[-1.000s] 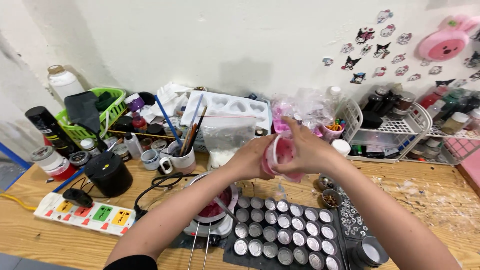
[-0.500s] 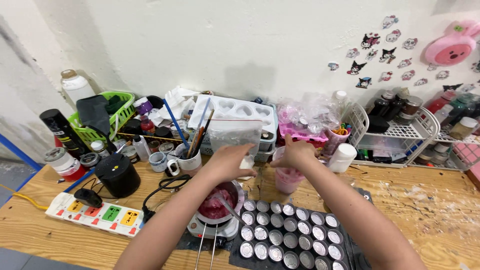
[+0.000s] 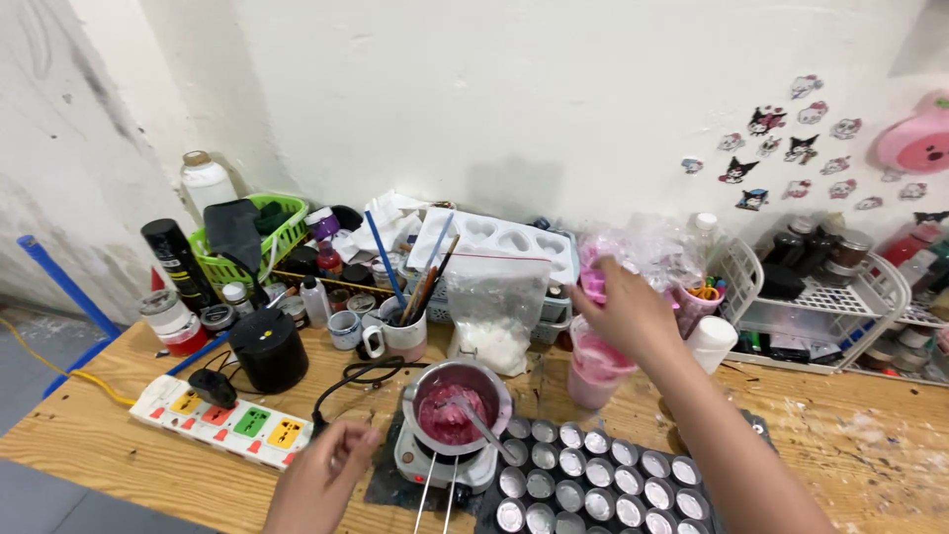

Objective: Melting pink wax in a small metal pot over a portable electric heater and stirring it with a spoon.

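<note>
My right hand (image 3: 633,314) reaches over a pink plastic cup (image 3: 591,378) standing on the wooden table (image 3: 870,435). Its fingers pinch a small pink lid (image 3: 591,277) above and behind the cup. My left hand (image 3: 326,477) hovers low at the front, fingers loosely curled and holding nothing, between a white power strip (image 3: 217,420) and a small hot plate (image 3: 445,467). On the hot plate sits a metal pot of melted pink wax (image 3: 450,407) with a spoon (image 3: 481,427) in it. A black tray of several small round tins (image 3: 593,485) lies under my right forearm.
A clear bag of white flakes (image 3: 494,321) stands behind the pot. A mug of brushes (image 3: 400,334), a black cylinder (image 3: 267,351), a green basket (image 3: 259,229) and small bottles crowd the back left. A white wire basket (image 3: 820,297) and a white bottle (image 3: 712,341) stand at the right.
The pink cup went from both hands down onto the table. My left hand dropped back toward the front edge. My right hand lifted the pink lid up off the cup.
</note>
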